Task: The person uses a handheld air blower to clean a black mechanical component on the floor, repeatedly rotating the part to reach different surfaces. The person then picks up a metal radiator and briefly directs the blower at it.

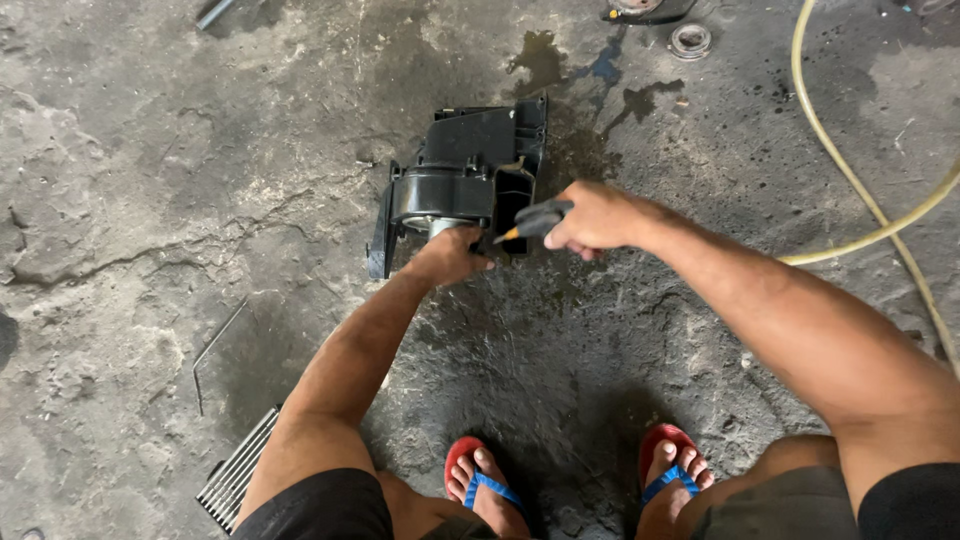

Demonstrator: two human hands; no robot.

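Observation:
A black plastic blower housing [462, 172] stands on the stained concrete floor in front of me. My left hand [447, 257] grips its lower near edge and steadies it. A screwdriver [535, 219] with a dark handle and an orange collar is in my right hand [596, 218], its tip pointing left into the housing's near side. I am squatting, and my feet in red and blue flip-flops show at the bottom.
A finned metal core [238, 468] lies at the lower left beside a bent metal rod [214, 348]. A yellow hose [862, 190] curves across the right side. A round bearing [690, 40] and other parts lie at the top. Wet stains darken the floor behind the housing.

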